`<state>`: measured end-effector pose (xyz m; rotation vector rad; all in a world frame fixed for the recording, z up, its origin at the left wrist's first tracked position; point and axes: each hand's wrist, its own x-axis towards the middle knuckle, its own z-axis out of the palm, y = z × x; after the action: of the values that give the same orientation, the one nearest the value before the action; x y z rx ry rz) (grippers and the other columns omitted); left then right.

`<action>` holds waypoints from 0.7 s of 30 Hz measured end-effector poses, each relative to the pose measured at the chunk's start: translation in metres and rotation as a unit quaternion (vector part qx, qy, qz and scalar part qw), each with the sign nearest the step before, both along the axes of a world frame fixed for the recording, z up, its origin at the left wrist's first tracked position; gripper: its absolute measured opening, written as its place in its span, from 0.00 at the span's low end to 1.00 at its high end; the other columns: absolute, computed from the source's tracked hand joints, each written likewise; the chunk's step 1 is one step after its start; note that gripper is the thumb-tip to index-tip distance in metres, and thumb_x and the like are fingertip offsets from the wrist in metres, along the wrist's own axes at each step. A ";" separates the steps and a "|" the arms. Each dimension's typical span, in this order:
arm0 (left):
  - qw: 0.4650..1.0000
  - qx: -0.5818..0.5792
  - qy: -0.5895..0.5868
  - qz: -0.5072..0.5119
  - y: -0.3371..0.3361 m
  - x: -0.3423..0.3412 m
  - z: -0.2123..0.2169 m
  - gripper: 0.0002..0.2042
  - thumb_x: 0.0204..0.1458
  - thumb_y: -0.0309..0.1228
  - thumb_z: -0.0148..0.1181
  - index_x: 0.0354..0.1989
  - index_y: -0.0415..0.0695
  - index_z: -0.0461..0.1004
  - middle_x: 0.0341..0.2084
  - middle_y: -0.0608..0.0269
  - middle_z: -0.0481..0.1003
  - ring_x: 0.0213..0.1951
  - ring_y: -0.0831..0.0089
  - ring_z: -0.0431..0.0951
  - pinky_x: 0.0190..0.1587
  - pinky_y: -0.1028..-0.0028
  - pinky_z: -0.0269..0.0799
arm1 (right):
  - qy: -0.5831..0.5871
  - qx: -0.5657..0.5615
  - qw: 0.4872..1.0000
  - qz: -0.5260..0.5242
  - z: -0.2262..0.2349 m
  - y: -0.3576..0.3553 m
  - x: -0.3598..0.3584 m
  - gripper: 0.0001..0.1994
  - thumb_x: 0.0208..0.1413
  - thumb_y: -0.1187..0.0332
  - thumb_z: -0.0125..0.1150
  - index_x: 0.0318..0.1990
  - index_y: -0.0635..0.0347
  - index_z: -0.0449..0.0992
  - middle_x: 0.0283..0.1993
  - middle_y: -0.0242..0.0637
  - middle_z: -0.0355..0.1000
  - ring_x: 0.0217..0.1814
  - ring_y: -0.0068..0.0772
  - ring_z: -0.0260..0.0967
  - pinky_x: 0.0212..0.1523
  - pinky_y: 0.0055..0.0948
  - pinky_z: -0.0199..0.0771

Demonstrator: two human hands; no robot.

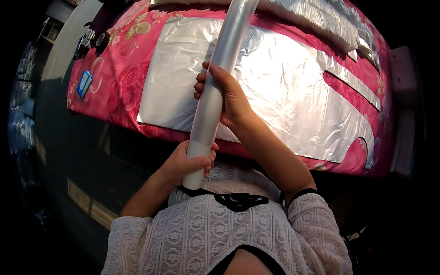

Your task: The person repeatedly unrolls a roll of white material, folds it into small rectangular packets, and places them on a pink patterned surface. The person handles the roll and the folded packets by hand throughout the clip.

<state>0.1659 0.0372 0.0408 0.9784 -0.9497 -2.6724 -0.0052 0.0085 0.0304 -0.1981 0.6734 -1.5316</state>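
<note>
"On the left?"
"Dark grey floor [91, 151], then pink rose-printed cloth [114, 62] bearing a small blue-and-white box [84, 84]."
"The hands?"
"The left hand [182, 161] curls its fingers snugly round a long translucent plastic roll's [225, 49] near end; the right hand [233, 101] wraps its middle, above the cloth."
"Farther right?"
"A silvery-white plastic sheet [279, 91] lies flat, a white pleated stack [311, 20] beyond."

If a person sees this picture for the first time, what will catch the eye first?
Probably the long, shiny roll slanting up the middle, with the left hand gripping near its lower end and the right hand higher up. Next, perhaps, comes the wrinkled silvery sheeting gleaming beyond it on a bright pink floral cloth.
</note>
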 end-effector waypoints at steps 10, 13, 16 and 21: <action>0.985 0.100 0.133 -0.048 0.003 -0.012 -0.013 0.25 0.40 0.35 0.65 0.45 0.38 0.63 0.27 0.61 0.68 0.25 0.76 0.71 0.29 0.75 0.70 | 0.031 -0.008 0.999 -0.023 0.004 0.022 -0.013 0.26 0.48 0.57 0.61 0.49 0.62 0.58 0.32 0.35 0.66 0.33 0.24 0.66 0.37 0.26 0.71; 0.995 -0.043 0.071 -0.062 0.000 -0.027 -0.006 0.26 0.44 0.42 0.62 0.45 0.38 0.62 0.31 0.59 0.70 0.31 0.74 0.72 0.34 0.74 0.71 | 0.053 0.014 0.998 -0.031 -0.002 0.026 -0.016 0.24 0.48 0.58 0.61 0.47 0.62 0.59 0.32 0.36 0.66 0.33 0.25 0.66 0.37 0.27 0.71; 0.974 -0.215 -0.071 -0.019 -0.009 -0.027 -0.017 0.30 0.51 0.56 0.46 0.46 0.38 0.62 0.36 0.58 0.70 0.34 0.75 0.72 0.38 0.73 0.71 | 0.122 0.038 0.991 -0.045 -0.016 0.034 -0.005 0.23 0.48 0.61 0.62 0.46 0.62 0.59 0.33 0.37 0.66 0.34 0.27 0.67 0.37 0.28 0.71; 0.984 -0.114 -0.117 -0.070 -0.012 -0.006 -0.025 0.28 0.52 0.55 0.46 0.44 0.39 0.64 0.27 0.61 0.71 0.25 0.77 0.72 0.27 0.77 0.71 | 0.065 0.073 0.991 -0.096 -0.030 0.030 -0.015 0.23 0.48 0.63 0.62 0.47 0.62 0.59 0.34 0.37 0.67 0.35 0.29 0.68 0.38 0.30 0.72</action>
<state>0.1597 0.0255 0.0154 1.2316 -1.3854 -2.5169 -0.0197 0.0386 0.0007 -0.1263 0.9267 -1.6562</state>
